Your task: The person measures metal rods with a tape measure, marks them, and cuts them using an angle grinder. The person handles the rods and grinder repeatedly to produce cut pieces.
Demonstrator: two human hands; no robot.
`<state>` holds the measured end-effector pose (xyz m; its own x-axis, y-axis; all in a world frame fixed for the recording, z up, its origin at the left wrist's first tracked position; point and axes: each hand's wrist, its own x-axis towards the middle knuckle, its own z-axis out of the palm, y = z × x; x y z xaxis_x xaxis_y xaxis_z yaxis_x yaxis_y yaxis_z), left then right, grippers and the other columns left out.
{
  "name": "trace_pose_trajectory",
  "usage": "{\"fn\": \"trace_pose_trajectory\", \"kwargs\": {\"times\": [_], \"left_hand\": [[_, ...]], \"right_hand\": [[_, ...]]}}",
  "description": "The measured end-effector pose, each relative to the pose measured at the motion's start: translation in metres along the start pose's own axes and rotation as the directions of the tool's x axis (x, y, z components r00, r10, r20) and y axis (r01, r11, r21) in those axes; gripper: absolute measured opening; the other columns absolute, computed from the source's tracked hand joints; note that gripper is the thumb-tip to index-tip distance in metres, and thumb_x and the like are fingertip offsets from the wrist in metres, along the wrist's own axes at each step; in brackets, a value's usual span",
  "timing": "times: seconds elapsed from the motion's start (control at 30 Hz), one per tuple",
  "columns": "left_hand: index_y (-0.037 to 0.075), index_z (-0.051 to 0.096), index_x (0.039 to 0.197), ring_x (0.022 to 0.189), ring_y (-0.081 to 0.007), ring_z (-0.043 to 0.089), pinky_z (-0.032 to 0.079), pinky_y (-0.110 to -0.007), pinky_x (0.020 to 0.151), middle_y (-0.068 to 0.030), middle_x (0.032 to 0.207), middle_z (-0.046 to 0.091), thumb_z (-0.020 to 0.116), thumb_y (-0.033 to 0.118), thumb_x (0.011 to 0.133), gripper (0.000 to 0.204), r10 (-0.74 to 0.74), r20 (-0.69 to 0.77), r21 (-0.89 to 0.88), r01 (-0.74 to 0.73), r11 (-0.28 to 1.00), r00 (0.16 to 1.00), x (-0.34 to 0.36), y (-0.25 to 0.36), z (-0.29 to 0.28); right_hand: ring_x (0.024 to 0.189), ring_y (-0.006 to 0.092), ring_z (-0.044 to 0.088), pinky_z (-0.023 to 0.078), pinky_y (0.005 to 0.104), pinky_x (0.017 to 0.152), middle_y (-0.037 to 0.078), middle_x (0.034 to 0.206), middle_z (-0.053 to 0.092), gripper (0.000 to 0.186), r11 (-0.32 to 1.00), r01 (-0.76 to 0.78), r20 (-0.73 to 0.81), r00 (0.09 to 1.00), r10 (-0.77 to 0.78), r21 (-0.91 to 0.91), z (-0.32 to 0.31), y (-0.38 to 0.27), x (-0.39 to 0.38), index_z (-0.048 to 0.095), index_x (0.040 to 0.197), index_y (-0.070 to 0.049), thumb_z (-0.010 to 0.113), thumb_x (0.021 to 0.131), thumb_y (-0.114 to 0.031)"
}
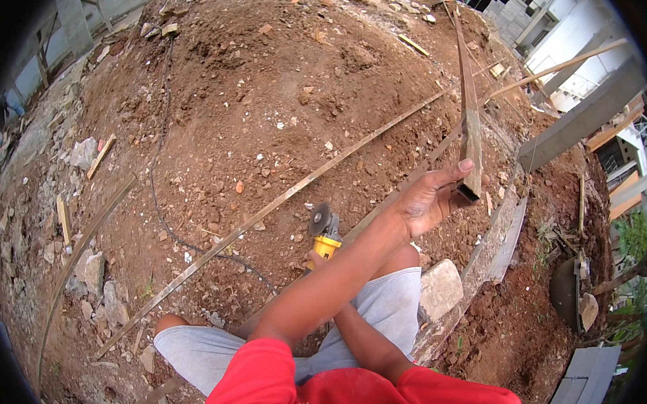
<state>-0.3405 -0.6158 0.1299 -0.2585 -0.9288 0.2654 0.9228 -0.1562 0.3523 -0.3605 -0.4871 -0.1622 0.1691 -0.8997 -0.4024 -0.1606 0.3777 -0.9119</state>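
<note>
My arms cross in front of me, the left one lying over the right. My left hand [422,203] is closed around the near end of a long, rusty rectangular metal tube [469,99], its hollow end toward me. The tube stretches away up the dirt slope. Below my left forearm, my right hand [314,260] grips a yellow and grey angle grinder [328,246], partly hidden by the forearm. The grinder's round disc [319,218] points away from me, apart from the tube. Whether the disc spins, I cannot tell.
A long thin metal bar [287,196] slants across the reddish dirt, with another bar [372,220] beneath my forearm. A black cord [161,141] trails over the ground. A stone block [441,289] lies by my right knee; a concrete post [583,124] leans at right.
</note>
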Motion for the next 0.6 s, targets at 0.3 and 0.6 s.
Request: {"fn": "trace_pose_trajectory", "kwargs": {"times": [0.3, 0.6], "left_hand": [[0.006, 0.057, 0.134, 0.093, -0.0165, 0.074, 0.062, -0.03, 0.083, -0.0115, 0.111, 0.073, 0.083, 0.031, 0.093, 0.055, -0.127, -0.082, 0.065, 0.132, 0.989, 0.989, -0.015, -0.021, -0.043], [0.0, 0.065, 0.118, 0.08, -0.0121, 0.068, 0.056, -0.031, 0.066, -0.0025, 0.091, 0.068, 0.094, 0.035, 0.079, 0.061, -0.028, -0.356, 0.696, 0.285, 0.658, 0.934, 0.01, 0.058, -0.006]], "right_hand": [[0.084, 0.0205, 0.072, 0.056, 0.0358, 0.072, 0.01, 0.097, 0.073, 0.045, 0.986, -0.132, 0.109, 0.987, 0.121, 0.1, 0.002, 0.014, 0.01, 0.057, 0.127, -0.003, 0.079, 0.093, -0.022], [0.092, 0.0209, 0.072, 0.057, 0.0395, 0.083, 0.01, 0.104, 0.076, 0.049, 0.991, 0.121, -0.123, 0.984, -0.128, -0.063, 0.009, 0.02, 0.028, 0.064, 0.127, -0.002, 0.081, 0.085, -0.021]]}}
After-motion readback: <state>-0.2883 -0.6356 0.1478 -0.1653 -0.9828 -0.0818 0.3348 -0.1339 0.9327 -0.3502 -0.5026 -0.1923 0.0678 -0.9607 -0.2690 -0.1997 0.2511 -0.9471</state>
